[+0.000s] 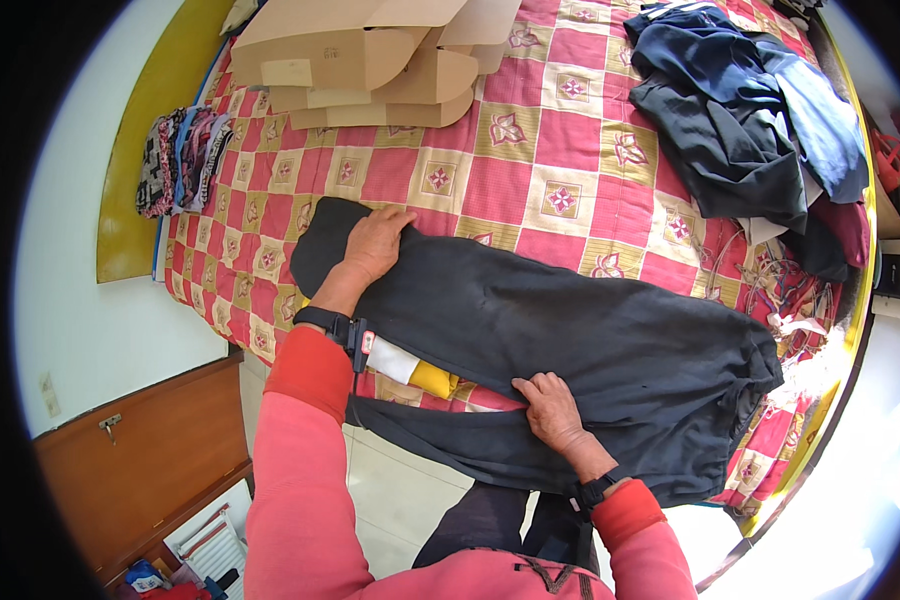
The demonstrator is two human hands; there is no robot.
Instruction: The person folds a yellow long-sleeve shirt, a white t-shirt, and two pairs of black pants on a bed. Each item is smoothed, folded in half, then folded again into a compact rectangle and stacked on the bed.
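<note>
A pair of black trousers (pixel 610 350) lies spread across the bed, waistband to the right and legs reaching left. One leg lies along the bed; the other hangs lower, near the bed's front edge. My left hand (pixel 374 245) rests on the upper leg close to its hem, fingers stretched toward the far edge. Lying on the cloth where the legs part, my right hand (pixel 554 412) has its fingers slightly bent and apart. Between the legs shows a yellow and white piece (pixel 425 377), partly covered, whose kind I cannot tell.
Cardboard boxes (pixel 360 60) are stacked on the checked bedspread (pixel 560 200) at the back left. Dark and blue clothes (pixel 720 100) lie heaped at the back right. Folded patterned clothes (pixel 182 160) stand at the left edge. Tangled strings (pixel 785 290) lie at the right.
</note>
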